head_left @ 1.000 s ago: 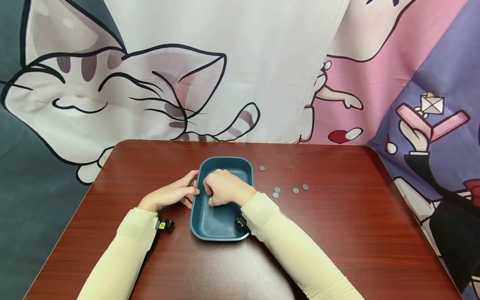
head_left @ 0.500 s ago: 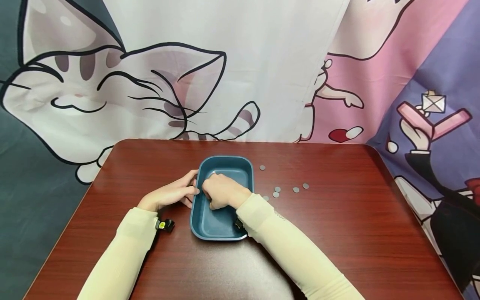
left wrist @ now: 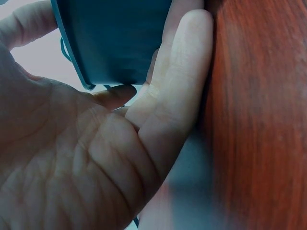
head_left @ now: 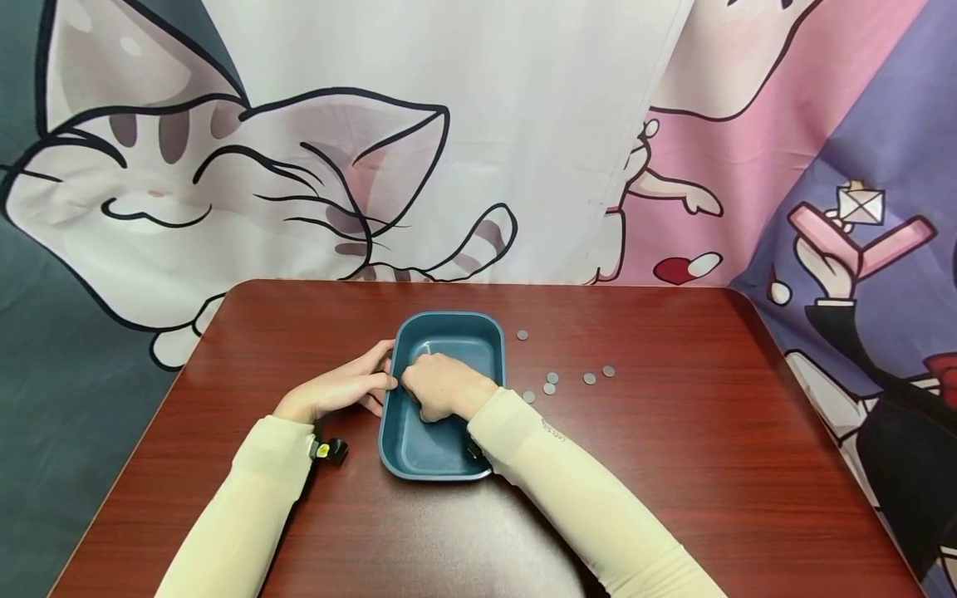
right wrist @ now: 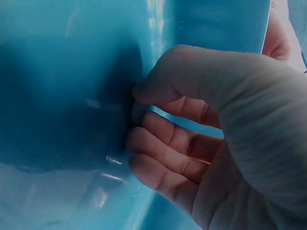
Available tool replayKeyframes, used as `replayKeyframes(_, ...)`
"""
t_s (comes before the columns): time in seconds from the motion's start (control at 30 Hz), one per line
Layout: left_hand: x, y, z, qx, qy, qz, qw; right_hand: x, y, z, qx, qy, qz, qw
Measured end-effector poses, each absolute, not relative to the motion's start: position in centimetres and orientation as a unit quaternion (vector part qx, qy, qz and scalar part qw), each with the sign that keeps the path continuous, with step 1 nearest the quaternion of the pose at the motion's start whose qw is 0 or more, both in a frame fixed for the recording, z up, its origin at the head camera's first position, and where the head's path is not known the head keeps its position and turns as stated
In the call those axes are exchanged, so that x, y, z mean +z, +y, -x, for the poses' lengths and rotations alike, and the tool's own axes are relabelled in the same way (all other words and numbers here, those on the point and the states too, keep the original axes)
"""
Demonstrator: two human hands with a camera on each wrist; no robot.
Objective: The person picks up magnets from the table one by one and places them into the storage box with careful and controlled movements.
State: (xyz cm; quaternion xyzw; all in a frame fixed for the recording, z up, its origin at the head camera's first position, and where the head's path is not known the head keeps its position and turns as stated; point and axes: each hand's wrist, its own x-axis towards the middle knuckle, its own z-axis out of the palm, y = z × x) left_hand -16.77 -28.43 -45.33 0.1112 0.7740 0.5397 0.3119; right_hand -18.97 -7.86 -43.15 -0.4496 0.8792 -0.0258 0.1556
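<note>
A blue rectangular tray (head_left: 429, 455) with rounded corners stands on the table. My left hand (head_left: 345, 386) lies against its left side, thumb at the rim. In the left wrist view its straight fingers (left wrist: 189, 52) run along the tray's outer wall. My right hand (head_left: 444, 386) reaches down inside the tray near the left wall. The right wrist view shows its thumb and index finger pinched together, the other fingers (right wrist: 158, 167) curled beside them. A greyish rounded edge, like a coin (right wrist: 138, 113), shows under the thumb tip, mostly hidden.
Several small grey coins lie right of the tray, one coin (head_left: 522, 335) at the back and another coin (head_left: 609, 371) farthest right. The brown wooden table (head_left: 718, 465) ends at a printed curtain (head_left: 538, 166) behind.
My right hand has shifted slightly left and toward me inside the tray. A coin formerly covered by the right sleeve now shows beside it. The left hand stays in place.
</note>
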Motion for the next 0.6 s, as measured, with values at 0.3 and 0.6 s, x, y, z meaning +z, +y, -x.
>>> replayKeyframes(0.3, -45.55, -28.48, 16.8, 0.54, 0.774, -0.113, 0.311, -42.9, -7.86, 18.74, -0.024, 0.88, 0.448, 0.157)
replayKeyframes(0.6, -45.63, -28.58, 16.83, 0.542, 0.772, -0.118, 0.31, -42.44, -7.63, 18.8, -0.027, 0.88, 0.444, 0.167)
